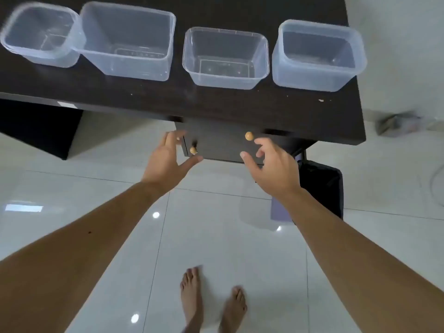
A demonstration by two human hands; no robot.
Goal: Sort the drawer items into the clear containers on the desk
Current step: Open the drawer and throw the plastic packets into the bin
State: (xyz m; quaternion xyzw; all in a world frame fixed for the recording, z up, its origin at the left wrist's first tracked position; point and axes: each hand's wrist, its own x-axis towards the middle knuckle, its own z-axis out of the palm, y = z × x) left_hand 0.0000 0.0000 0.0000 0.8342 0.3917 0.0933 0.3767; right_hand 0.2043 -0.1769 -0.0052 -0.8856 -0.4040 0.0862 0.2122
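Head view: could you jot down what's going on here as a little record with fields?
desk: dark top, four clear containers in a row
containers: far-left, large, third, right; all look empty
drawer: dark front under the desk, two round wooden knobs
left hand: open, beside the left knob
right hand: open, just below the right knob
items: none in view
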